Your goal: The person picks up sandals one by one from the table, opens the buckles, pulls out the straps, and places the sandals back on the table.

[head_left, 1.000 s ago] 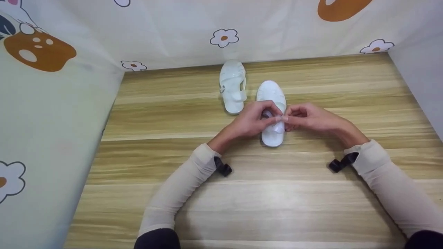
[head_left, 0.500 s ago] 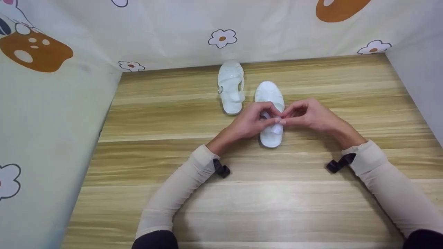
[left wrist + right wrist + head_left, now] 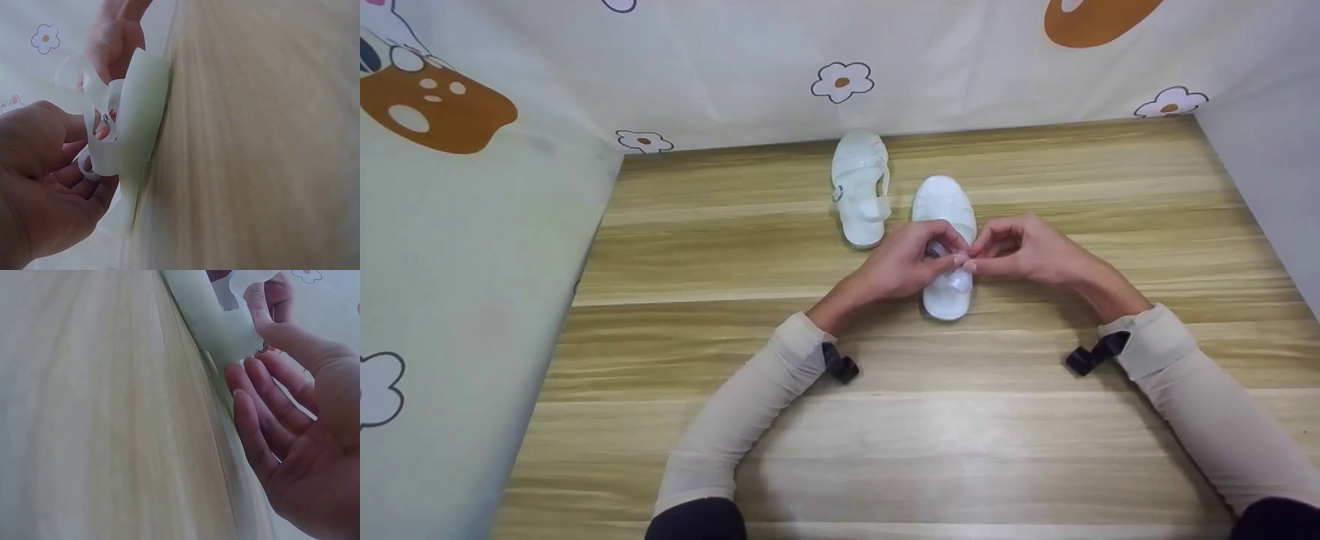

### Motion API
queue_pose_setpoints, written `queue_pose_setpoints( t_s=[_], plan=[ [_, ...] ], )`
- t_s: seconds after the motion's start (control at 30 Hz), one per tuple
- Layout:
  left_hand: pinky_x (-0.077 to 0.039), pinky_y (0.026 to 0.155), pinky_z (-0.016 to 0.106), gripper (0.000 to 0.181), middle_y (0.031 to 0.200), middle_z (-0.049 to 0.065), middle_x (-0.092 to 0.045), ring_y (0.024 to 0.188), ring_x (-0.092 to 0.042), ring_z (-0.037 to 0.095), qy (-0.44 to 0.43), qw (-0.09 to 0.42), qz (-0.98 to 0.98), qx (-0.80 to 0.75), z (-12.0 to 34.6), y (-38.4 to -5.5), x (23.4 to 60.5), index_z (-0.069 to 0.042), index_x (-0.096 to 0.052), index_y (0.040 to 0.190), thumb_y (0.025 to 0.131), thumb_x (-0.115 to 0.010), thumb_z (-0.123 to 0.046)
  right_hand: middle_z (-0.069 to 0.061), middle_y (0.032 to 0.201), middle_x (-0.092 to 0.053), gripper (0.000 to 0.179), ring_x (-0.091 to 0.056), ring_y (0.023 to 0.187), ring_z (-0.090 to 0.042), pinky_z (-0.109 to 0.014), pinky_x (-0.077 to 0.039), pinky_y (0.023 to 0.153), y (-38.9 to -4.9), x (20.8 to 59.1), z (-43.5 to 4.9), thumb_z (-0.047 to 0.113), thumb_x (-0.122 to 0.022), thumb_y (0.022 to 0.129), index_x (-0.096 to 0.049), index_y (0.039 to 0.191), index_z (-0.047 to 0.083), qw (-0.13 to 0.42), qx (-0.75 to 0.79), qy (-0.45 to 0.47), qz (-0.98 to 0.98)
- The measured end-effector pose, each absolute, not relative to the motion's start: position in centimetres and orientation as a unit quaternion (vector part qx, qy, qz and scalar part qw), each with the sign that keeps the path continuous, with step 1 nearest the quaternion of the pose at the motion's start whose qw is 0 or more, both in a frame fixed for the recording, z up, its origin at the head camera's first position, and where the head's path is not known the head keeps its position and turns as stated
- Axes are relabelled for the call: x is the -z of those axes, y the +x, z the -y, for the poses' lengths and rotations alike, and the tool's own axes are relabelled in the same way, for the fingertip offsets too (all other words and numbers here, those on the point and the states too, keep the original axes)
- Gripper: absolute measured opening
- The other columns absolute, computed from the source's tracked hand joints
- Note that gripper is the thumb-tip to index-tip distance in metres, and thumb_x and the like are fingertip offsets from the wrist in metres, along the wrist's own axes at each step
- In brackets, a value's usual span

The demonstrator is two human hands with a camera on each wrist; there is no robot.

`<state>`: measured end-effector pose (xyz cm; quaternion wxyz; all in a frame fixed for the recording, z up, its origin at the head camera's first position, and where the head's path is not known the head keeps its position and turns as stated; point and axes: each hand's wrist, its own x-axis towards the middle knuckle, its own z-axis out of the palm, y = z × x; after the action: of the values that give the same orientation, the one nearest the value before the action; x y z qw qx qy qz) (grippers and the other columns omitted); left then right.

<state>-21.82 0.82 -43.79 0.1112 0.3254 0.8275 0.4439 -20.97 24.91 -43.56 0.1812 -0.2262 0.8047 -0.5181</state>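
A white sandal (image 3: 947,304) lies flat on the wooden surface in the head view, its toe pointing away. From its left side my left hand (image 3: 904,259) reaches over and pinches the ankle strap between thumb and forefinger. My right hand (image 3: 1035,249) meets it at the sandal's right edge, thumb and forefinger pinching at the strap's buckle end. A small metal buckle (image 3: 263,346) shows by the right fingertips in the right wrist view. Loops of the pale strap (image 3: 93,129) stand up near the left fingers in the left wrist view. The fingertips hide the exact fastening point.
A second white sandal (image 3: 861,187) lies to the left and farther back, near the back wall. Patterned cloth walls (image 3: 720,75) enclose the wood-grain surface (image 3: 945,435) at the back and sides.
Both hands stay at the sandal's strap. The right fingers have shifted slightly at the buckle, its lower fingers tucking out of sight; the head view moved a little.
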Motion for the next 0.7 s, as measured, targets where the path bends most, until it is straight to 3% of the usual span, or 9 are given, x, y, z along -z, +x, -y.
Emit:
queue_pose_setpoints(
  t_s=[0.33,0.7],
  plan=[
    [-0.05,0.088,0.021,0.015,0.104,-0.005,-0.072,0.098,-0.063,0.004,0.351,0.103,-0.838,-0.405,-0.7,-21.9,43.9,-0.018,-0.068,0.108,0.096,-0.069,-0.025,-0.014,0.102,-0.074,0.021,-0.073,0.101,-0.023,-0.029,-0.058,0.09,-21.9,45.3,-25.3,0.015,-0.08,0.086,-0.066,0.095,0.002,0.188,0.545,-0.256,-0.776],
    [-0.049,0.087,0.021,0.015,0.105,-0.005,-0.071,0.099,-0.063,0.005,0.374,0.097,-0.842,-0.376,-0.5,-22.0,44.0,-0.018,-0.065,0.109,0.096,-0.068,-0.026,-0.014,0.104,-0.075,0.021,-0.072,0.104,-0.024,-0.031,-0.057,0.093,-21.8,45.2,-25.2,0.012,-0.079,0.087,-0.064,0.095,0.001,0.191,0.548,-0.267,-0.769]
  ],
)
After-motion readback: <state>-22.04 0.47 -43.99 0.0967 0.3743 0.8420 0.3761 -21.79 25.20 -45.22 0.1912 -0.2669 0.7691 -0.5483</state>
